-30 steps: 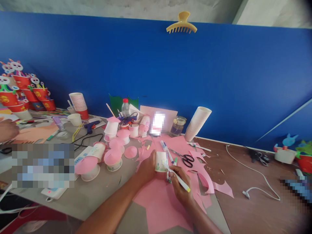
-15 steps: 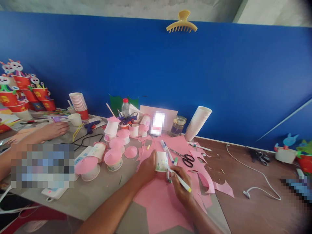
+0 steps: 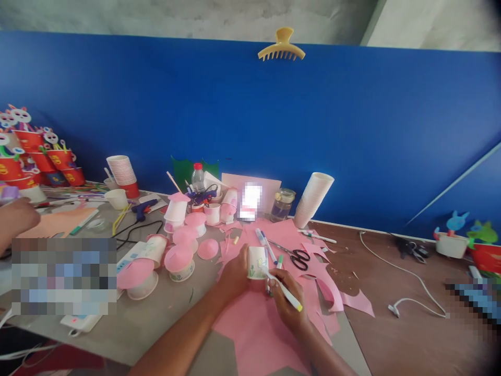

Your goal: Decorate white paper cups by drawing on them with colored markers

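My left hand (image 3: pixel 236 271) grips a white paper cup (image 3: pixel 256 260) from its left side; green grass-like strokes and a yellowish figure are drawn on it. In my right hand (image 3: pixel 288 295) is a white marker with a yellow end (image 3: pixel 291 296), its tip at the cup's drawn side. Pink paper (image 3: pixel 262 329) lies under both hands. Close to the cup on the right are several other markers (image 3: pixel 263 241) and black-handled scissors (image 3: pixel 300 259). Left of my hands stand paper cups with pink cone tops (image 3: pixel 179 257).
A stack of white cups (image 3: pixel 314 198) leans near a glass jar (image 3: pixel 282 204). Behind is a blue partition (image 3: pixel 235 104). A glue gun (image 3: pixel 144 210) and a power strip (image 3: pixel 88 313) are on the left, where another person's hand (image 3: pixel 18 222) works. A white cable (image 3: pixel 403 266) crosses the brown surface.
More yellow shows on the cup's drawing. The other person's hand has moved left, to the edge of view. My view has shifted slightly; both my hands keep their hold.
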`<state>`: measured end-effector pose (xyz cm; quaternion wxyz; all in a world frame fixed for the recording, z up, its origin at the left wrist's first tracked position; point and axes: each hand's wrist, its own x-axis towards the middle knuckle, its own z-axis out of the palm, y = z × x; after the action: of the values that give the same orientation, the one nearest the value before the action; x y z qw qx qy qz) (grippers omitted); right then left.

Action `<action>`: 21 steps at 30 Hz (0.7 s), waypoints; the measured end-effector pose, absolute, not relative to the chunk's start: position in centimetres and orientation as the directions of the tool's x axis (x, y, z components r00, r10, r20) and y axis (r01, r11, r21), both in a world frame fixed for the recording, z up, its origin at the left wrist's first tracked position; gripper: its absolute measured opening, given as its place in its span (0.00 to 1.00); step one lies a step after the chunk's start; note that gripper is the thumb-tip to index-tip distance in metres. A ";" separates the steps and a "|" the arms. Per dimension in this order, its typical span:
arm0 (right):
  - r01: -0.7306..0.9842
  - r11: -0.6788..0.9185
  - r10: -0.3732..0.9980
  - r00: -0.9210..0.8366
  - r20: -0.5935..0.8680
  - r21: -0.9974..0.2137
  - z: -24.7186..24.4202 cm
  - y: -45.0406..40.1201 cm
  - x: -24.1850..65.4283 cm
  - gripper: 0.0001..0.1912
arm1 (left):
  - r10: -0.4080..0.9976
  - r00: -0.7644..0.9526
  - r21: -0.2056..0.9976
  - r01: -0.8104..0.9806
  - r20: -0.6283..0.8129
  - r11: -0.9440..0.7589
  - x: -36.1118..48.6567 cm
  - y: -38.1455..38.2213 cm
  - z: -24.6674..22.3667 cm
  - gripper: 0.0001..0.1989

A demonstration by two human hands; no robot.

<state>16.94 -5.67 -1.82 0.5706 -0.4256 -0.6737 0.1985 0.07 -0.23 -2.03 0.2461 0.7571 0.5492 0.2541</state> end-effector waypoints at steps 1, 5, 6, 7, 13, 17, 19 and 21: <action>0.342 0.555 0.805 0.010 0.593 -0.758 -1.9 -5.7 16.9 0.08 | 0.957 0.266 0.647 0.711 0.117 -0.276 0.1 -0.3 -2.0 0.25; 0.346 0.564 0.798 0.004 0.602 -0.750 -2.0 -5.7 17.0 0.09 | 0.957 0.264 0.610 0.741 0.120 -0.281 0.1 -0.3 -1.9 0.24; 0.348 0.564 0.797 0.008 0.604 -0.749 -2.0 -5.7 17.0 0.09 | 0.957 0.266 0.604 0.746 0.119 -0.282 0.1 -0.3 -1.9 0.24; 0.347 0.561 0.798 0.014 0.602 -0.751 -2.0 -5.7 17.0 0.09 | 0.957 0.267 0.603 0.746 0.117 -0.282 0.1 -0.3 -1.8 0.23; 0.333 0.544 0.807 0.043 0.589 -0.770 -2.1 -5.6 16.9 0.08 | 0.962 0.259 0.617 0.743 0.092 -0.259 0.0 -0.5 -1.3 0.27; 0.330 0.545 0.810 0.032 0.586 -0.771 -2.2 -5.6 16.9 0.09 | 0.963 0.260 0.626 0.739 0.076 -0.249 0.1 -0.6 -1.0 0.23; 0.330 0.553 0.805 0.026 0.593 -0.765 -2.3 -5.6 16.9 0.09 | 0.962 0.258 0.629 0.735 0.086 -0.254 0.1 -0.6 -1.0 0.23; 0.328 0.551 0.807 0.025 0.590 -0.768 -2.3 -5.6 16.9 0.09 | 0.961 0.260 0.621 0.740 0.090 -0.258 0.1 -0.5 -1.1 0.25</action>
<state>16.93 -5.65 -2.26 0.5756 -0.4257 -0.6664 0.2082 0.14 -0.54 -1.10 0.2364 0.7578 0.5612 0.2346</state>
